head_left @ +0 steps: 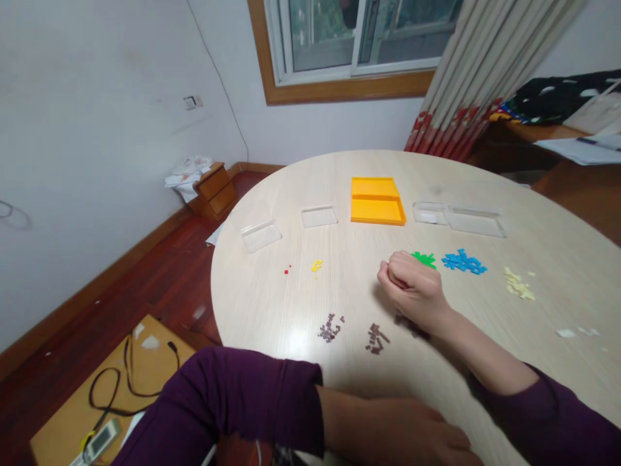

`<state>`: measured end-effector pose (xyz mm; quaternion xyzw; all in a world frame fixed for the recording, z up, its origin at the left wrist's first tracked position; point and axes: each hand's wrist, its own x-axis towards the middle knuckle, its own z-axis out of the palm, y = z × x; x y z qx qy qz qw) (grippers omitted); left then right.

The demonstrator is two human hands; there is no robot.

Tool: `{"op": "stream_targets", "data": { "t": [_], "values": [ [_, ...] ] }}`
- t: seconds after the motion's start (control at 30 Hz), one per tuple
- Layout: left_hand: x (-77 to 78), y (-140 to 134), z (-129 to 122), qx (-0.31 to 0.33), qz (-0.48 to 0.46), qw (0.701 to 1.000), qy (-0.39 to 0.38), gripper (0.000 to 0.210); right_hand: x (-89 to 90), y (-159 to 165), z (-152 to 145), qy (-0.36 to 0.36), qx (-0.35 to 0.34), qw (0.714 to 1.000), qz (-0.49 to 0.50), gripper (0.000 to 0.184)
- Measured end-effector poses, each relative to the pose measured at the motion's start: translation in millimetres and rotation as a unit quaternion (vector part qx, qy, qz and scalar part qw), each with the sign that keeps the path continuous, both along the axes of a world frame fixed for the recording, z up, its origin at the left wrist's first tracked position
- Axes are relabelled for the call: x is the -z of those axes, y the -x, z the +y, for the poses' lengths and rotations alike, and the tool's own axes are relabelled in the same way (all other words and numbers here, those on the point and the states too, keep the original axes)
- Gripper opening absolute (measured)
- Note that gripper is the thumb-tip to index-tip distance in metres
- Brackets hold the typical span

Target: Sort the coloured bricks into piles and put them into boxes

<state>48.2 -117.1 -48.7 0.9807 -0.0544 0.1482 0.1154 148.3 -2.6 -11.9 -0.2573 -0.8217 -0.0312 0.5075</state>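
I wore deep-purple sleeves (262,401), plain, wrinkled on the left; both stopped partway down my forearms (490,353), fingers (412,266) bare.

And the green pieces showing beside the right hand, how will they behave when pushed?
The green pieces would probably scatter rather than slide as one, since they lie in a loose, ragged heap. The heap sits low and flat, so rolling seems unlikely. Each is likely light, being small beside the right hand.

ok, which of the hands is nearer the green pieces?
Right. The right hand is a fist just left of the green pieces in the picture, partly covering them. The left hand is well below them, at the picture's bottom edge.
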Motion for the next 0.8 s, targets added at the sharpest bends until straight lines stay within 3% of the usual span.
{"op": "stream_targets", "data": {
  "t": [0.1,0.23,0.3,0.37,0.47,0.6,0.8],
  "values": [
    [1.2,4.9,5.1,-0.071,-0.003,0.997,-0.021,0.017,1.9,-3.7,0.0,-0.005,0.004,1.0,0.006,0.047],
    [-9.9,30.2,28.1,-0.259,-0.089,0.958,-0.083,0.026,-0.4,-3.8,-0.1,-0.012,0.006,1.0,0.022,0.046],
    [-19.9,49.7,45.7,-0.354,-0.142,0.922,-0.071,0.031,-1.9,-4.1,-1.2,-0.014,0.001,1.0,0.024,0.046],
    [-29.8,70.9,64.8,-0.453,-0.184,0.872,-0.006,0.028,-2.3,-5.6,-2.8,-0.016,-0.01,1.0,0.022,0.045],
    [-40.1,101.5,92.3,-0.592,-0.2,0.776,0.09,0.021,-0.9,-10.1,-3.7,-0.007,-0.031,0.999,0.008,0.044],
    [-39.6,132.9,124.5,-0.654,-0.194,0.713,0.161,0.015,3.9,-18.2,4.4,0.043,-0.032,0.997,-0.055,0.038],
    [-15.9,155.2,152.2,-0.657,-0.217,0.696,0.193,0.011,15.7,-30.3,22.5,0.159,-0.011,0.977,-0.14,0.026]
  ]
}}
